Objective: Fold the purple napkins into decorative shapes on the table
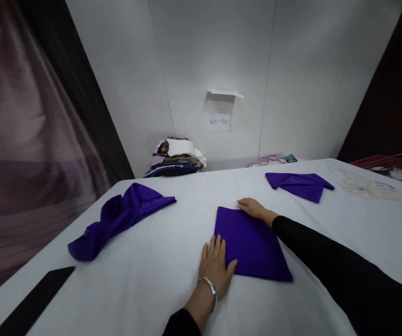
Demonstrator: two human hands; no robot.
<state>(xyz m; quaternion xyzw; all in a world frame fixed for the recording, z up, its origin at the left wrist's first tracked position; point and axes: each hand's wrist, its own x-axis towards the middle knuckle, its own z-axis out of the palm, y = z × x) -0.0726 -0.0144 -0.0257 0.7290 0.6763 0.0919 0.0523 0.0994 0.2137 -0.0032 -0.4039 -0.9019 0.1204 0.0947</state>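
A folded purple cloth [253,247], roughly four-sided with straight edges, lies flat on the white-covered table [152,284]. My left hand [217,268] rests flat at its near left edge, fingers stretched out and the thumb apart on the fabric. A silver bracelet [212,291] circles that wrist. At the cloth's far edge is my right hand [253,208], seen from the side, its fingers extended together to the left along the edge. Its thumb is not clearly visible. Both arms wear black sleeves.
A crumpled purple cloth [120,219] lies left, a partly folded purple piece [297,183] at the far right. A dark flat strip [35,301] is at the near left. Stacked clothes [176,158] stand by the wall; a red container [390,168] is far right.
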